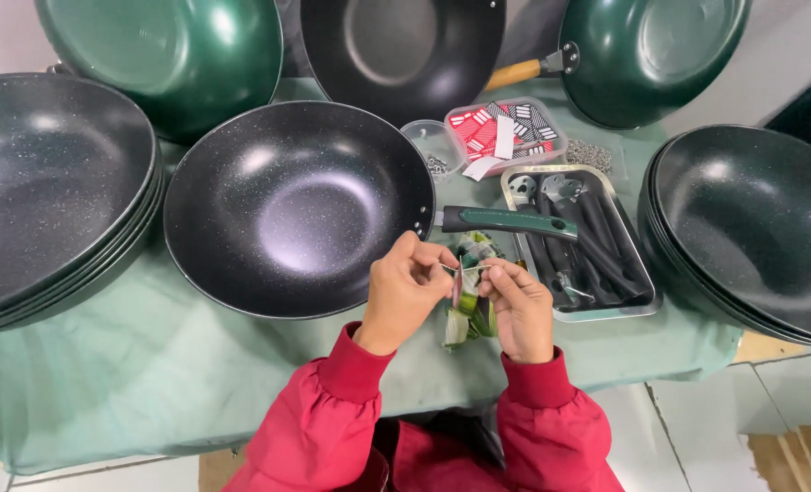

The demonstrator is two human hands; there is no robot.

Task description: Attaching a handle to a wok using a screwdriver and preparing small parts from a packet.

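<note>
Both hands raised over green cloth (150, 364), beside handled wok (296, 208). Thin string or tie, hard to tell, (467, 270) pinched between left hand (403, 293) and right hand (517, 310). Green tags (469, 314) bunched underneath. Metal tray (642, 301) placed just right.

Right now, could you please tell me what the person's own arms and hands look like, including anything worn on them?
Both arms are covered by bright red long sleeves of a soft, slightly puffy fabric, each gathered into a snug ribbed cuff at the wrist. The left hand and right hand are bare: no gloves, and no rings, watch or bracelets that I can see. The sleeves show no markings or patterns.
</note>
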